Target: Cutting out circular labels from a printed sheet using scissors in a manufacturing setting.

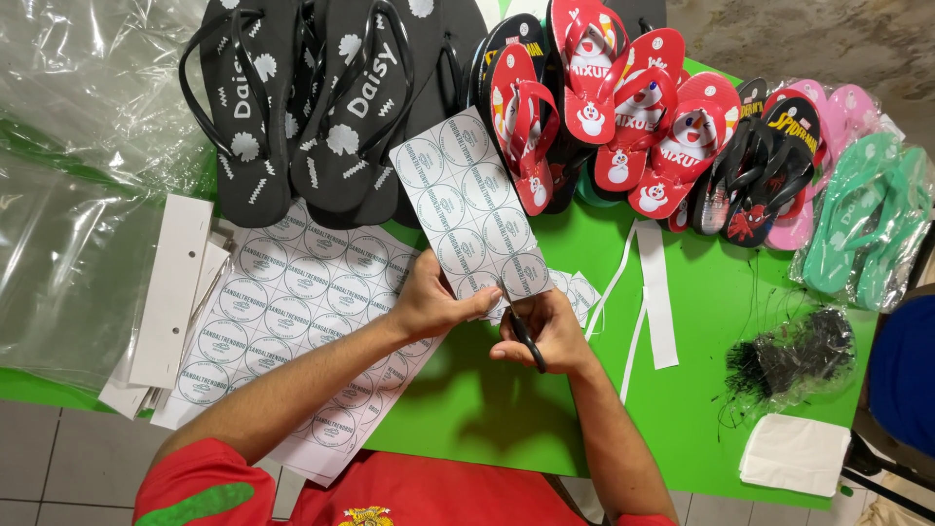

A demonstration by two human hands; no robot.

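Observation:
My left hand (436, 300) pinches the lower edge of a white paper strip (469, 209) printed with two columns of round labels; the strip sticks up and away from me. My right hand (547, 333) is closed on black-handled scissors (522, 329), whose blades meet the strip's lower end. A large white sheet of the same round labels (287, 312) lies flat under my left forearm on the green table (701, 321).
Black flip-flops (312, 97), red ones (604, 107), dark printed, pink and teal pairs line the far edge. White paper offcuts (654, 292), a bag of black ties (789, 356), a white folded packet (794, 453), white card strips (173, 287) and clear plastic bags (68, 195) lie around.

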